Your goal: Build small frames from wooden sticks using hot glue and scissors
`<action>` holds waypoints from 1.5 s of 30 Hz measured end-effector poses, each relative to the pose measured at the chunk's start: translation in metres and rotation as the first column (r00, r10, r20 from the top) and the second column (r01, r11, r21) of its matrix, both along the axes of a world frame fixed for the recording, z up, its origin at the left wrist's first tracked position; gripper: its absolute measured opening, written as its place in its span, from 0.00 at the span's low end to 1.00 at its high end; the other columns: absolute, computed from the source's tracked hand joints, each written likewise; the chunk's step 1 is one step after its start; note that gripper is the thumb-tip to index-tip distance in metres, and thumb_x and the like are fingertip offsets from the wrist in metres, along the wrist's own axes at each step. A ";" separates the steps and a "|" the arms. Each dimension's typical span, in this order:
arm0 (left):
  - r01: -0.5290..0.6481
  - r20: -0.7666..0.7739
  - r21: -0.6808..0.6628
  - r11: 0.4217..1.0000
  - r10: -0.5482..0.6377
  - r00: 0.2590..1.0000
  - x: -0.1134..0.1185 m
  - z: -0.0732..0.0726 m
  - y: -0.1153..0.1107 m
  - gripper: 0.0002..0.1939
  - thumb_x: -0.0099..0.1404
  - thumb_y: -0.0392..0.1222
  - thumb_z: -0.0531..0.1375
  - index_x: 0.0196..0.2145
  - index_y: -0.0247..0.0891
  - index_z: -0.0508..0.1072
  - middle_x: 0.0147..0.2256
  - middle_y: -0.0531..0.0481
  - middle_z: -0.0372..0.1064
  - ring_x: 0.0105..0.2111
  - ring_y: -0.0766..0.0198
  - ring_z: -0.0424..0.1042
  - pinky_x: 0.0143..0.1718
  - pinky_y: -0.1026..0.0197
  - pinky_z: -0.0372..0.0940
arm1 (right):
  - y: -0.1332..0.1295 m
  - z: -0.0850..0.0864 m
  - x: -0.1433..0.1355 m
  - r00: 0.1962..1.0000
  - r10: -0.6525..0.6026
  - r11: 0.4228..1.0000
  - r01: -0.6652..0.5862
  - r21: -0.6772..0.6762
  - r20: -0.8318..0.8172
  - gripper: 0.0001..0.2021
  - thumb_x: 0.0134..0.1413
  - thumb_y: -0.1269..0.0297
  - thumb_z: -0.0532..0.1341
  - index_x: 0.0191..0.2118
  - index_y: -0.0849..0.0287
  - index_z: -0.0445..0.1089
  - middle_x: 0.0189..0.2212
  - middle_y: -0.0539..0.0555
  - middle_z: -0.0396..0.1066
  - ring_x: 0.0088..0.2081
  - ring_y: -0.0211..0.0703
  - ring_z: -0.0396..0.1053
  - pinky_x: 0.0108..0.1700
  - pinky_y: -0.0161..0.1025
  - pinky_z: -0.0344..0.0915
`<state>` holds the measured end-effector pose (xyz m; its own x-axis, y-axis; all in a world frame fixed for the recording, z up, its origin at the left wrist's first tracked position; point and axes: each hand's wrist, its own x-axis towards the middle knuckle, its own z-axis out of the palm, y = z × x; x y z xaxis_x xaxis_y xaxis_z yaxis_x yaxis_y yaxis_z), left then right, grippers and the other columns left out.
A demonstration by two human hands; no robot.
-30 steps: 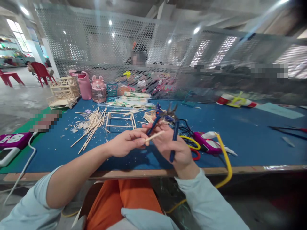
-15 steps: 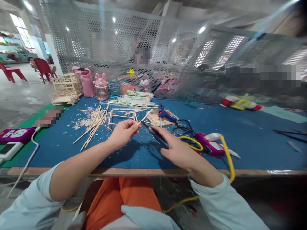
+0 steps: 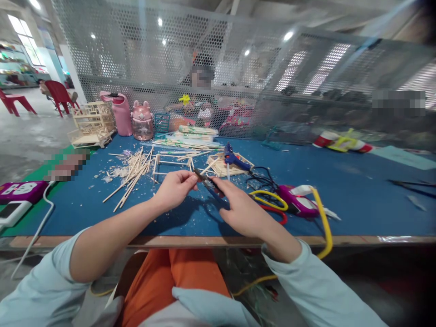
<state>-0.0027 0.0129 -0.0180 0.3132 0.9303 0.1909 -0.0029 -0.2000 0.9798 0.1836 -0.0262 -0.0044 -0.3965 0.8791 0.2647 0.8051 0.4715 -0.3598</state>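
Note:
My left hand (image 3: 174, 187) pinches a thin wooden stick (image 3: 208, 166) that points up to the right. My right hand (image 3: 241, 210) grips blue-handled cutting pliers (image 3: 208, 185), whose jaws meet the stick just right of my left fingertips. Both hands hover over the blue table mat (image 3: 340, 186), near its front edge. Behind them lie a rectangular stick frame (image 3: 171, 165), a loose pile of sticks (image 3: 132, 176) with wood chips, and a blue glue gun (image 3: 234, 160) resting on a small wooden lattice.
A purple tool (image 3: 297, 201) with a yellow hose (image 3: 323, 222) and red and yellow cables lies to the right. A stick model house (image 3: 91, 130), pink bottles (image 3: 120, 114) and bundled sticks stand at the back by a mesh screen. A power strip (image 3: 21, 190) sits left.
My right hand has lowered and turned the pliers from upright to flat, bringing the jaws onto the stick. My left hand has swung the stick to point away from me.

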 end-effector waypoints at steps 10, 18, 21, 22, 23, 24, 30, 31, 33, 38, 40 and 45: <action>-0.018 -0.090 0.048 0.999 0.022 0.996 0.001 0.001 -0.004 0.14 0.60 0.47 0.53 0.24 0.35 0.67 0.19 0.56 0.60 0.19 0.72 0.54 0.23 0.67 0.51 | -0.002 -0.001 0.002 1.000 0.030 0.999 -0.030 -0.030 0.002 0.37 0.39 0.75 0.53 0.62 0.63 0.53 0.55 0.65 0.62 0.51 0.52 0.66 0.53 0.50 0.62; 0.028 -0.229 0.106 0.994 -0.003 0.973 0.004 0.005 -0.012 0.20 0.61 0.54 0.51 0.24 0.35 0.67 0.18 0.57 0.55 0.19 0.70 0.53 0.22 0.65 0.49 | 0.002 -0.010 0.006 0.998 0.049 0.998 -0.050 0.026 0.033 0.36 0.39 0.74 0.54 0.61 0.61 0.53 0.58 0.63 0.59 0.58 0.53 0.59 0.57 0.51 0.57; -0.009 -0.240 0.111 0.994 0.036 0.970 0.006 0.001 -0.007 0.20 0.62 0.52 0.50 0.25 0.34 0.70 0.16 0.58 0.52 0.18 0.71 0.51 0.21 0.65 0.47 | -0.003 -0.017 -0.001 0.998 -0.031 0.994 0.025 0.109 0.057 0.37 0.40 0.74 0.54 0.62 0.61 0.51 0.54 0.64 0.62 0.55 0.54 0.61 0.55 0.51 0.60; -0.008 -0.233 0.101 0.995 0.031 0.972 0.006 -0.001 -0.006 0.19 0.62 0.52 0.51 0.25 0.34 0.70 0.16 0.58 0.52 0.17 0.71 0.50 0.20 0.65 0.47 | -0.005 -0.018 -0.005 0.995 -0.066 0.990 0.057 0.131 0.071 0.37 0.41 0.74 0.54 0.62 0.63 0.51 0.52 0.64 0.63 0.53 0.55 0.62 0.53 0.51 0.61; -0.013 -0.224 0.076 0.997 0.030 0.974 0.006 -0.003 -0.005 0.19 0.62 0.52 0.51 0.25 0.34 0.70 0.16 0.58 0.52 0.17 0.71 0.50 0.20 0.65 0.46 | -0.008 -0.017 -0.009 0.990 -0.107 0.984 0.092 0.153 0.094 0.37 0.41 0.74 0.54 0.62 0.64 0.51 0.49 0.65 0.64 0.51 0.56 0.63 0.51 0.51 0.62; -0.021 -0.221 0.033 0.999 0.028 0.975 0.007 -0.004 -0.004 0.19 0.62 0.51 0.51 0.25 0.35 0.70 0.15 0.59 0.52 0.16 0.71 0.49 0.19 0.65 0.46 | -0.010 -0.016 -0.014 0.980 -0.153 0.975 0.128 0.180 0.130 0.36 0.41 0.74 0.55 0.61 0.66 0.51 0.46 0.66 0.65 0.49 0.57 0.64 0.49 0.51 0.63; -0.046 -0.362 0.067 0.997 0.067 0.930 0.007 -0.005 -0.006 0.20 0.63 0.49 0.50 0.19 0.35 0.68 0.14 0.57 0.55 0.15 0.71 0.52 0.20 0.65 0.48 | -0.011 -0.001 -0.010 0.964 -0.212 0.970 0.189 0.152 0.159 0.34 0.38 0.74 0.56 0.57 0.67 0.58 0.39 0.65 0.67 0.41 0.58 0.65 0.42 0.51 0.62; -0.024 -0.368 0.158 0.987 0.082 0.926 0.006 -0.003 -0.007 0.20 0.63 0.48 0.50 0.20 0.35 0.69 0.14 0.57 0.55 0.16 0.70 0.53 0.21 0.65 0.49 | -0.009 0.001 -0.004 0.985 -0.163 0.986 0.160 0.047 0.062 0.32 0.38 0.74 0.55 0.56 0.64 0.59 0.38 0.62 0.67 0.39 0.55 0.66 0.41 0.49 0.63; 0.010 -0.351 0.279 0.960 0.093 0.932 0.003 0.003 -0.008 0.18 0.63 0.48 0.51 0.24 0.35 0.73 0.16 0.57 0.57 0.18 0.70 0.54 0.23 0.66 0.51 | -0.004 0.006 0.009 0.977 -0.137 0.978 0.108 -0.177 -0.161 0.27 0.39 0.73 0.52 0.51 0.59 0.62 0.32 0.56 0.68 0.33 0.49 0.67 0.36 0.44 0.65; -0.100 -0.316 0.235 0.967 0.173 0.933 -0.009 0.009 0.002 0.18 0.64 0.47 0.50 0.30 0.35 0.74 0.17 0.56 0.59 0.18 0.69 0.56 0.23 0.65 0.52 | -0.002 0.007 0.020 0.962 -0.262 0.941 0.236 -0.241 -0.081 0.24 0.43 0.68 0.55 0.51 0.60 0.62 0.41 0.60 0.69 0.42 0.53 0.68 0.44 0.46 0.63; -0.135 -0.323 0.225 0.965 0.205 0.924 -0.012 0.008 0.007 0.19 0.64 0.48 0.49 0.26 0.35 0.73 0.18 0.55 0.59 0.19 0.69 0.56 0.23 0.65 0.52 | -0.004 0.001 0.014 0.949 -0.286 0.939 0.305 -0.158 0.133 0.29 0.44 0.66 0.56 0.56 0.64 0.57 0.48 0.65 0.66 0.50 0.57 0.63 0.49 0.48 0.59; -0.094 -0.420 0.275 0.957 0.208 0.883 -0.013 0.003 0.009 0.16 0.62 0.46 0.51 0.34 0.34 0.74 0.20 0.56 0.61 0.20 0.69 0.55 0.25 0.65 0.53 | -0.001 -0.012 0.001 0.779 -0.414 0.892 0.450 0.041 0.471 0.33 0.48 0.60 0.55 0.60 0.67 0.52 0.48 0.69 0.64 0.49 0.63 0.62 0.45 0.52 0.58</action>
